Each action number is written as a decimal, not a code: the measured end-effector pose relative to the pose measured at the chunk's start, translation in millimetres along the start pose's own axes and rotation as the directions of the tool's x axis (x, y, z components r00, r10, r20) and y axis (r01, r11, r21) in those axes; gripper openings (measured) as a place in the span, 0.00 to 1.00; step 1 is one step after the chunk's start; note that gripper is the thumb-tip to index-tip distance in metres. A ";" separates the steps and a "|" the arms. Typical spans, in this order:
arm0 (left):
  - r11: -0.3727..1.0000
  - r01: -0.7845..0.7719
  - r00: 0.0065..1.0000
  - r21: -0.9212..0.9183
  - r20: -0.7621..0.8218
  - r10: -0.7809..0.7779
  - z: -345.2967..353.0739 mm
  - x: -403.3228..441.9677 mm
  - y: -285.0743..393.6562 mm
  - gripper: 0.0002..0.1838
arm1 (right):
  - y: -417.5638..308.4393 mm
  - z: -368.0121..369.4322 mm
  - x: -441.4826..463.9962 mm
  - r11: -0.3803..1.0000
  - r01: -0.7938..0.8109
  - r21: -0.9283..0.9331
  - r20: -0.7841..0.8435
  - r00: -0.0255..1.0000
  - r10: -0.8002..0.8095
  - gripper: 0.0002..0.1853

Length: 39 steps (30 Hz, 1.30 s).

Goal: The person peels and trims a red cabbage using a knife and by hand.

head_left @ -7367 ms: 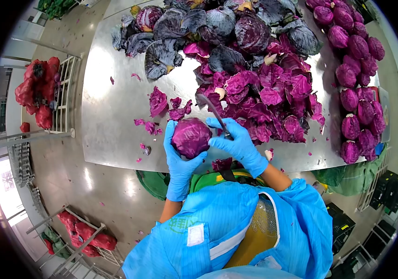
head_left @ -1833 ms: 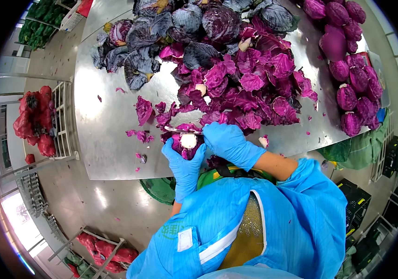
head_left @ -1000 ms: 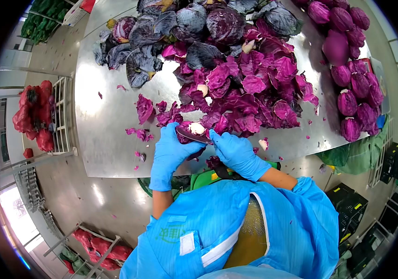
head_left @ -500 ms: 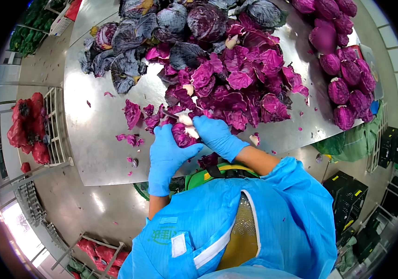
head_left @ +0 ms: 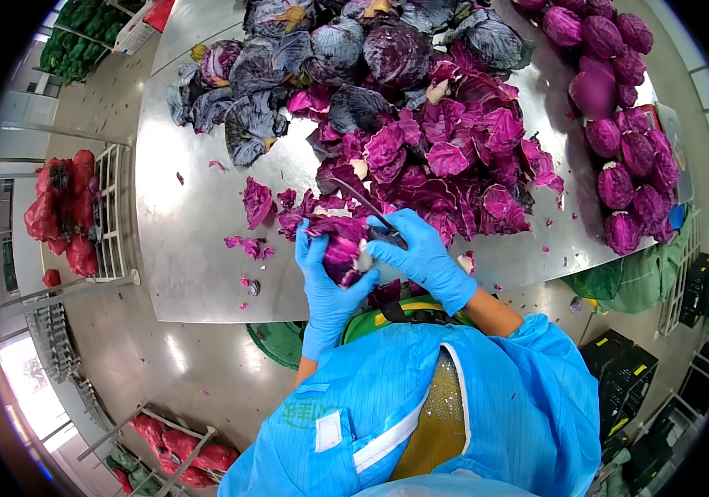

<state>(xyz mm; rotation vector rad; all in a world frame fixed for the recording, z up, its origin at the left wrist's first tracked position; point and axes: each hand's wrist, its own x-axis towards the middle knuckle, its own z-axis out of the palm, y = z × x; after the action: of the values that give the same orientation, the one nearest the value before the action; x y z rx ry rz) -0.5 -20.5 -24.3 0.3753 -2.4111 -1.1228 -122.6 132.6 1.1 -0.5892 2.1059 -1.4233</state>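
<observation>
My left hand [head_left: 328, 286], in a blue glove, is wrapped round the near-left side of a red cabbage [head_left: 342, 251]. The pale cut stem of this cabbage faces right, towards my other hand. My right hand [head_left: 425, 257], also gloved in blue, grips a knife [head_left: 360, 199] whose dark, narrow blade points up and left over the loose leaves. Its handle is mostly hidden by my fingers. Just beyond both hands lies a heap of torn purple leaves [head_left: 421, 153], with pale stem pieces among them.
Untrimmed cabbages [head_left: 396, 55] with dark outer leaves sit at the back of the metal table [head_left: 197, 273]. Trimmed cabbages [head_left: 615, 185] are piled along its right side. Red sacks [head_left: 64, 207] stand on a rack at left; black crates [head_left: 617, 364] are on the floor at right.
The cabbage has turned in my left hand, so its stem now faces right. My right hand has drawn back from it, and the knife blade now shows above the leaves. The whole view has shifted slightly.
</observation>
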 end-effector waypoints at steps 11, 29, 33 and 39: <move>0.990 0.126 0.992 -0.066 -0.016 -0.127 18.0 1.8 26.9 0.62 | 14.9 4.1 43.6 0.883 0.394 -0.253 0.097 0.919 -0.382 0.22; 0.882 0.284 0.955 -0.375 0.196 -0.224 6.2 -5.5 21.2 0.65 | -13.5 -37.0 9.5 0.852 0.393 -0.346 0.169 0.919 -0.355 0.50; 0.985 0.060 0.954 -0.164 0.300 -0.008 -6.6 12.2 16.2 0.64 | -10.0 -21.5 25.8 0.874 0.457 -0.165 0.332 0.860 -0.387 0.47; 0.964 0.200 0.938 -0.177 0.318 -0.136 -3.6 11.0 1.8 0.64 | -20.8 -16.1 37.9 0.545 0.634 -0.549 0.430 0.773 -0.467 0.33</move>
<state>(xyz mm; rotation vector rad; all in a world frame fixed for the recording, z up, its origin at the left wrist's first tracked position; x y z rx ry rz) -8.2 -26.3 -17.7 0.3692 -2.5236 -1.5978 -160.7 113.3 18.7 -1.7730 2.2986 -0.7124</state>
